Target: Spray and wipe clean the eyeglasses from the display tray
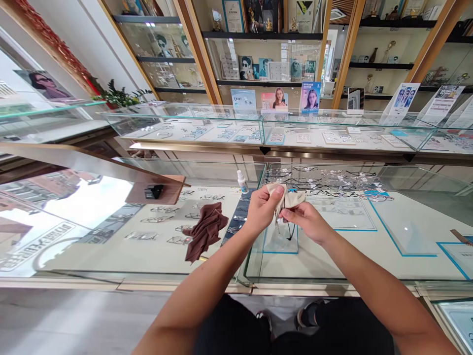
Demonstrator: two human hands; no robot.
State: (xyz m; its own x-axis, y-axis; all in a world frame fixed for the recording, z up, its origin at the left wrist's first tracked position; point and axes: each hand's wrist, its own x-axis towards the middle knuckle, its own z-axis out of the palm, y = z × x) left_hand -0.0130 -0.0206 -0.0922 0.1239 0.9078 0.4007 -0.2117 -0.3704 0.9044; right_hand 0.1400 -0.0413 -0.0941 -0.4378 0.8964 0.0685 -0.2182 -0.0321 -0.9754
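Over the glass counter, my left hand is closed on a bunched cream cloth, its thumb pressed on top. My right hand pinches the lower part of the same cloth, close beside the left fingers. A thin black curved piece hangs below the right fingertips; whether it is a cord or a glasses temple I cannot tell. What the folds may wrap is hidden. To the left, a crumpled brown cloth lies on the counter top. Beyond my left hand stands a white spray bottle.
Rows of eyeglasses lie in the display case beyond my hands, with more frames in the left case. A mirror with a wooden back panel leans in from the left. Another glass showcase runs along the back, carrying upright posters.
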